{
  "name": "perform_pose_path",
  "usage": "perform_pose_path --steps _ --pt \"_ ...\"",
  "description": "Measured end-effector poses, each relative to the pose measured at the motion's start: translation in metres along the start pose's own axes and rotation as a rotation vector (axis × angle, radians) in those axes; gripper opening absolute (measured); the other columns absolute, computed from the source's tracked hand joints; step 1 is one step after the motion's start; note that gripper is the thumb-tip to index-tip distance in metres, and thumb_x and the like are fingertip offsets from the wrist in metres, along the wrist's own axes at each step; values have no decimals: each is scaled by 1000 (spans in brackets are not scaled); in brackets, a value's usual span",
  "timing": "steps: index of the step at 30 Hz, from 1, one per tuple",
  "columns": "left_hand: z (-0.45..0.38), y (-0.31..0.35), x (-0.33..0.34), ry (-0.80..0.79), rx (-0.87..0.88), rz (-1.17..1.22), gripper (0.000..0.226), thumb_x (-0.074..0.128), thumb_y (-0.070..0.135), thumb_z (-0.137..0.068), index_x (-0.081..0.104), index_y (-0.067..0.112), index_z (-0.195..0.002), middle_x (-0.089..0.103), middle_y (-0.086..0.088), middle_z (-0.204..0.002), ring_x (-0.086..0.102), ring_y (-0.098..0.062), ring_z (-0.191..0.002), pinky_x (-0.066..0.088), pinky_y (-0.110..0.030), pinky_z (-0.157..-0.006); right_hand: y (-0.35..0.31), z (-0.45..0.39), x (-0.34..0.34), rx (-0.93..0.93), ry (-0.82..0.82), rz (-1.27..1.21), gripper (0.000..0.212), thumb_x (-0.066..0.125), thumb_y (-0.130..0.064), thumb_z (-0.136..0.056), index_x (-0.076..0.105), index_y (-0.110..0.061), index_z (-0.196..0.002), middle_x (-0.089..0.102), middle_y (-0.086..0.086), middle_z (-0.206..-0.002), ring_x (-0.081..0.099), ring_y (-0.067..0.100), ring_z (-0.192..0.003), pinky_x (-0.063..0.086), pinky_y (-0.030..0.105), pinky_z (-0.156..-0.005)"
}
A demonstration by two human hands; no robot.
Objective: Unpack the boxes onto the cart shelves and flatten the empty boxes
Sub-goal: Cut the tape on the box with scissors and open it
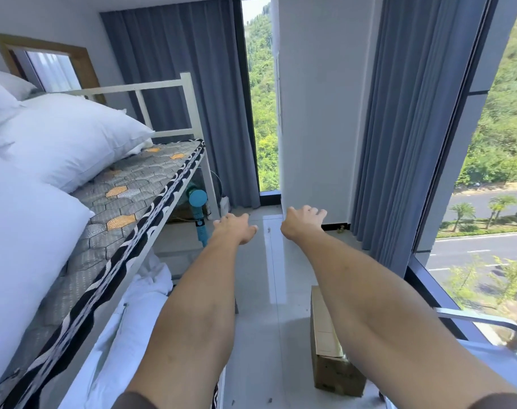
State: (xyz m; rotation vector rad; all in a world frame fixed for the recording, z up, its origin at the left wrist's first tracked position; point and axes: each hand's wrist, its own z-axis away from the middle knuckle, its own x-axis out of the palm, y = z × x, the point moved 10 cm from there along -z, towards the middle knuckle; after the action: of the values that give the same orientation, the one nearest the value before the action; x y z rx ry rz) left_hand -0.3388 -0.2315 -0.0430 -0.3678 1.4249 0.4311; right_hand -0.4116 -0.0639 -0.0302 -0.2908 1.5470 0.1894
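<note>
At the far left, white pillows [65, 137] lie piled on the upper bunk, resting on a grey hexagon-patterned mattress [124, 199] with orange patches and a black-and-white woven edge. A cream metal bed rail [163, 87] closes the head of that bunk, and white bedding [124, 326] is bunched on the lower bunk beneath. Behind the bed frame, near the floor, stands a teal fan [198, 202] with a wire guard. Blue-grey curtains [186, 93] hang behind it, beside a narrow window strip showing green hillside. The left hand [233, 228] is stretched out forward over the glossy tiled floor [269, 267], fingers loosely extended and slightly curled downward, holding nothing and touching nothing. Just to its right, apart from it, the right hand [303, 221] reaches out the same way, fingers spread and relaxed, also holding nothing; it appears in front of the base of the white wall pillar [316, 113]. Both forearms are bare, with dark sleeve edges at the bottom of the view. Under the right forearm, 1 cardboard box [328, 346] stands on the floor, its top flaps closed, partly hidden by the arm. To its right, at the lower right corner, a curved grey metal handle [487, 323] and a pale flat surface show, which may be part of the cart, though too little is visible to be sure. A second set of blue-grey curtains [404, 128] hangs beside a large window [493, 202] overlooking a road and trees.
</note>
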Motion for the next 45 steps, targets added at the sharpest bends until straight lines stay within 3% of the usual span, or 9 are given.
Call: perform_pose_path --steps 4,9,16,22,34,45 --pt "-62 7 -10 12 19 -4 53 32 52 -101 38 24 -145 40 -16 -146 40 -37 -129 34 -45 -93 -16 -63 -1 -11 24 9 34 43 -20 -90 52 -17 -122 49 19 -129 46 38 -119 24 50 -110" --pt "-144 8 1 -10 7 -7 53 32 50 -101 36 24 -147 37 -16 -149 38 -37 -133 34 -50 -101 -33 -149 24 -10 8 29 35 42 -22 -91 52 -17 -125 48 19 -133 45 37 -120 23 50 -110" --pt "-265 3 16 -64 -38 -41 52 33 50 -100 39 25 -145 39 -16 -149 41 -37 -131 35 -48 -100 -57 -277 58 -31 -45 35 37 52 -33 -92 53 -19 -126 46 19 -138 46 37 -121 24 49 -110" --pt "-359 -1 17 -58 -61 -9 52 33 49 -100 37 24 -146 40 -15 -147 41 -37 -131 35 -49 -101 -83 -370 67 -66 -82 19 42 45 -20 -89 50 -16 -130 45 20 -138 44 39 -126 24 52 -111" --pt "-544 -61 56 -116 -60 -7 56 34 50 -100 36 21 -148 41 -18 -147 42 -35 -133 35 -46 -104 -175 -530 129 -121 -152 73 35 42 -21 -92 50 -17 -126 48 18 -134 45 36 -124 28 53 -110" --pt "-640 -128 132 -201 -164 65 50 36 45 -99 41 20 -142 44 -16 -144 46 -34 -128 38 -43 -98 -271 -613 217 -246 -272 96 40 44 -21 -91 51 -14 -130 51 18 -134 44 35 -126 26 55 -111"
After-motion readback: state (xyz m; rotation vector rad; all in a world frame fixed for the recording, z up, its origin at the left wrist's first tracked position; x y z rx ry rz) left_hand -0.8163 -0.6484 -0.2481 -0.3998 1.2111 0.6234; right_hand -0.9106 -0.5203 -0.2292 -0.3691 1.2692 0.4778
